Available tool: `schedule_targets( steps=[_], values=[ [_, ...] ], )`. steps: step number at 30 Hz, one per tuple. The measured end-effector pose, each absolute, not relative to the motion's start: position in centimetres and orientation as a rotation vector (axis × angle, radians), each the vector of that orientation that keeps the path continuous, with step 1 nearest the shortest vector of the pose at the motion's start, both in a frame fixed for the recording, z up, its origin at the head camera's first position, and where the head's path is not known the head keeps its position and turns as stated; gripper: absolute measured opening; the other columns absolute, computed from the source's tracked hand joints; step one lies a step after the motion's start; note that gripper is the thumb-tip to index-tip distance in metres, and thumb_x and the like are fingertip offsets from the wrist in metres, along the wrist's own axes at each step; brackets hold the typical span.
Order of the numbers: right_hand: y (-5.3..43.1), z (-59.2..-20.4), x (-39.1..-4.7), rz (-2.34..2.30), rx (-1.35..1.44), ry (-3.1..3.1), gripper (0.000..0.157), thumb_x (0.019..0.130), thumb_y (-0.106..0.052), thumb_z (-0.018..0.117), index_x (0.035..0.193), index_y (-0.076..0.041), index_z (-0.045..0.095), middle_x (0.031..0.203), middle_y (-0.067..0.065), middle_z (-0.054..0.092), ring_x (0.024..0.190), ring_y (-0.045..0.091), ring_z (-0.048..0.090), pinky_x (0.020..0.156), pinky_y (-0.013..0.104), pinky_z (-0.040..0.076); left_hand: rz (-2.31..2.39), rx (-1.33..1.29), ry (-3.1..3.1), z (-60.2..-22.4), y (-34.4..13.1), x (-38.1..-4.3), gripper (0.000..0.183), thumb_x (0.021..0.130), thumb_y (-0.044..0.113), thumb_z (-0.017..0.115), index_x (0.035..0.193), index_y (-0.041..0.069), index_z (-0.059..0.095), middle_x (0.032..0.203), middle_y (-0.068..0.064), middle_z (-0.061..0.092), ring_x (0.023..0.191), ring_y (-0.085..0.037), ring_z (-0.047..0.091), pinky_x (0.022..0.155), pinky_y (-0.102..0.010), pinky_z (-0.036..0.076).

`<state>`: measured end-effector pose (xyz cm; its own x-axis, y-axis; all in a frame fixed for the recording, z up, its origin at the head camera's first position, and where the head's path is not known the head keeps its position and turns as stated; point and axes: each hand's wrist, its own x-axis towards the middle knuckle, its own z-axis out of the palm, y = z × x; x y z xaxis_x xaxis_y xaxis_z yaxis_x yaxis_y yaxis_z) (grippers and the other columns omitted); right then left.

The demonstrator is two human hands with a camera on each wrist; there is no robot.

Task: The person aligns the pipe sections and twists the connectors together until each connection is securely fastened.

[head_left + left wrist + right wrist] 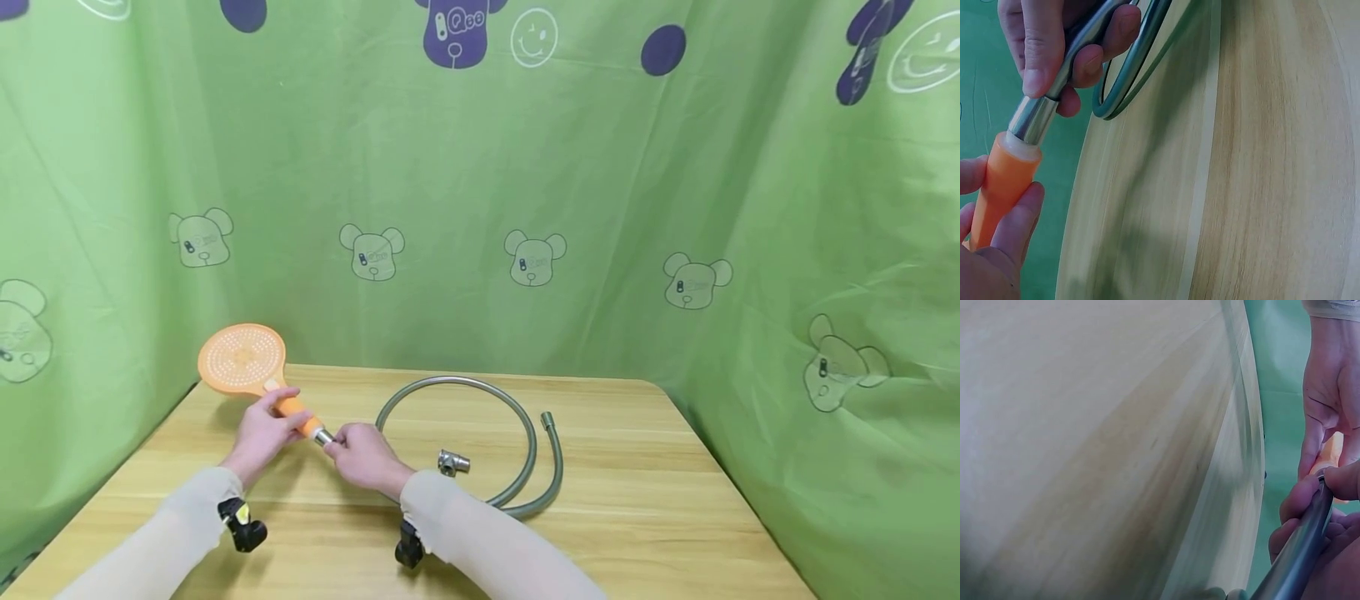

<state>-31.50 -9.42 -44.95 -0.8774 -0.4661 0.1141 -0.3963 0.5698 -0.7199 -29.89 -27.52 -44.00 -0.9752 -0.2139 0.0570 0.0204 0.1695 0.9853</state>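
An orange shower head with a round, perforated face is held above the table's left side. My left hand grips its orange handle, thumb and fingers on either side. At the handle's lower end sits a silver metal connector, against a pale ring. My right hand holds the grey shower hose just behind that connector, fingers wrapped round it. From there the hose loops across the table and ends in a loose metal fitting.
A small chrome angled fitting lies on the wooden table, inside the hose loop. Green patterned curtains hang behind the table and on both sides. Each wrist carries a small black camera.
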Motion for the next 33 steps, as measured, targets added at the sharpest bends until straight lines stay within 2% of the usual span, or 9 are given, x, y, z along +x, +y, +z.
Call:
schedule_targets(
  steps=[9, 18, 23, 29, 33],
  values=[
    [-9.4, -44.8, -31.4, -1.156, -0.741, 2.758, 0.018, 0.095, -0.027, 0.068, 0.083, -0.015, 0.067, 0.062, -0.006, 0.054, 0.049, 0.007, 0.044, 0.041, 0.022, 0.036, -1.743, 0.245, -2.245, -44.2, -27.1, -30.0, 0.055, 0.092, 0.002, 0.069, 0.143, -0.002, 0.048, 0.135, -0.033, 0.048, 0.089, -0.015, 0.064, 0.074, -0.02, 0.06],
    [-9.4, -44.8, -31.4, -1.118, -0.731, 2.813, 0.019, 0.094, -0.029, 0.069, 0.08, -0.018, 0.065, 0.062, -0.008, 0.055, 0.051, 0.007, 0.046, 0.043, 0.023, 0.038, -1.582, 0.323, -2.307, -43.8, -26.4, -29.6, 0.055, 0.091, 0.01, 0.072, 0.141, 0.003, 0.052, 0.133, -0.03, 0.053, 0.104, -0.029, 0.062, 0.07, -0.017, 0.058],
    [-9.4, -44.8, -31.5, -1.107, -0.78, 2.77, 0.017, 0.098, -0.028, 0.064, 0.088, -0.015, 0.068, 0.063, -0.007, 0.054, 0.051, 0.007, 0.045, 0.043, 0.023, 0.037, -1.658, 0.28, -2.292, -43.7, -26.7, -29.5, 0.055, 0.093, 0.009, 0.07, 0.144, 0.003, 0.048, 0.134, -0.029, 0.052, 0.101, -0.023, 0.062, 0.075, -0.018, 0.059],
    [-9.3, -44.7, -31.8, -1.188, -0.782, 2.647, 0.026, 0.104, -0.025, 0.054, 0.093, -0.006, 0.069, 0.061, -0.004, 0.048, 0.048, 0.008, 0.039, 0.04, 0.022, 0.032, -1.702, 0.26, -2.239, -43.6, -26.7, -29.5, 0.055, 0.093, 0.006, 0.069, 0.144, 0.002, 0.047, 0.127, -0.027, 0.049, 0.092, -0.013, 0.06, 0.077, -0.018, 0.059],
    [-9.2, -44.7, -31.9, -1.293, -0.726, 2.563, 0.025, 0.103, -0.024, 0.055, 0.099, -0.004, 0.069, 0.063, -0.002, 0.052, 0.048, 0.008, 0.04, 0.041, 0.021, 0.032, -1.729, 0.247, -2.214, -43.5, -26.5, -29.6, 0.055, 0.094, 0.004, 0.068, 0.144, 0.002, 0.045, 0.126, -0.027, 0.049, 0.089, -0.011, 0.06, 0.078, -0.018, 0.059]
  ],
)
